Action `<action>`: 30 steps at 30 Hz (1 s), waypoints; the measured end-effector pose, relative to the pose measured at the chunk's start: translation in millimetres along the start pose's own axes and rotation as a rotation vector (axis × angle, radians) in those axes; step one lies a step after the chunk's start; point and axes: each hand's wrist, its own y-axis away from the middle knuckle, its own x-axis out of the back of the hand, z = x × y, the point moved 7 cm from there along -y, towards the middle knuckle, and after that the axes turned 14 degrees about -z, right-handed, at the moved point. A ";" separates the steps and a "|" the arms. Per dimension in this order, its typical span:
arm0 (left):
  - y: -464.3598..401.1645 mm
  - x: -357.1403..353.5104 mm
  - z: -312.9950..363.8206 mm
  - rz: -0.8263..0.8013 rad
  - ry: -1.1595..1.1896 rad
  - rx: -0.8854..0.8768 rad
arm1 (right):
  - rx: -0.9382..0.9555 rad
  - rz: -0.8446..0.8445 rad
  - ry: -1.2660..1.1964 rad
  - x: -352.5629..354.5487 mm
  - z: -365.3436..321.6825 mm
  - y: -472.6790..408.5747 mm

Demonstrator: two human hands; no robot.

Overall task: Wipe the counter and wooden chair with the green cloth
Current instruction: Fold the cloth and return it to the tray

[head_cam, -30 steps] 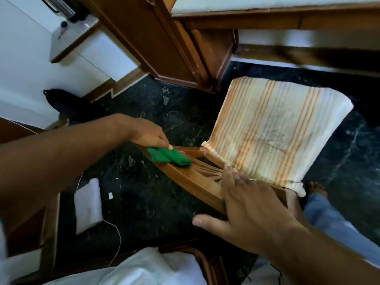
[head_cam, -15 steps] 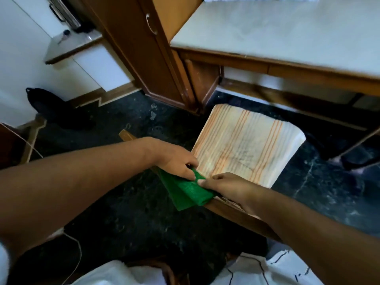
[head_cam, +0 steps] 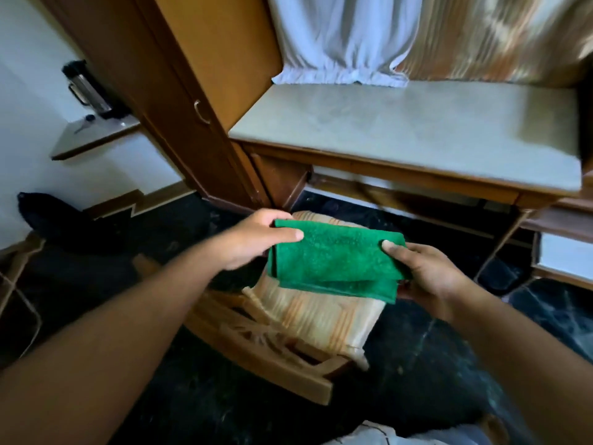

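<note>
The green cloth is folded into a rectangle and held in the air between both hands. My left hand pinches its upper left corner, and my right hand grips its right edge. Below the cloth stands the wooden chair, its carved back rail nearest me and a striped orange and cream cushion on the seat. The pale counter with a wooden front edge lies beyond the chair, bare on top.
A tall wooden cupboard stands left of the counter. Curtains hang down onto the counter's back edge. A small wall shelf with a flask sits at far left. The floor is dark marble, with a black bag at the left.
The cloth has come up off the chair's back rail and now hangs spread between both hands. My view has lifted, so the counter and curtains show.
</note>
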 end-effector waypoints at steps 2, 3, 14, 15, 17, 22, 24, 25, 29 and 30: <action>-40.4 -49.2 -1.7 0.066 0.342 -0.067 | 0.012 0.074 -0.047 52.1 -14.9 17.1; -63.5 -76.3 0.7 0.096 0.423 -0.064 | 0.018 0.111 -0.080 83.0 -23.0 28.2; -290.2 -333.6 158.3 -0.024 0.604 -0.072 | 0.133 0.442 -0.005 391.1 -154.3 194.9; -309.1 -349.9 177.7 -0.040 0.593 -0.082 | 0.152 0.491 0.004 414.2 -169.3 207.4; -342.0 -373.8 211.7 -0.043 0.546 -0.092 | 0.195 0.574 0.024 453.4 -197.7 223.0; -424.1 -399.5 300.6 -0.019 0.312 -0.189 | 0.301 0.710 -0.006 535.2 -263.4 222.9; -460.2 -404.1 334.9 -0.037 0.224 -0.229 | 0.324 0.762 -0.024 562.1 -281.9 213.4; -478.9 -405.9 349.3 -0.037 0.199 -0.242 | 0.330 0.780 -0.031 574.8 -289.7 207.5; -548.3 -415.7 384.3 -0.050 0.132 -0.226 | 0.339 0.844 -0.042 625.0 -318.1 185.3; -565.4 -418.6 388.7 -0.059 0.122 -0.210 | 0.335 0.866 -0.033 637.9 -326.1 180.8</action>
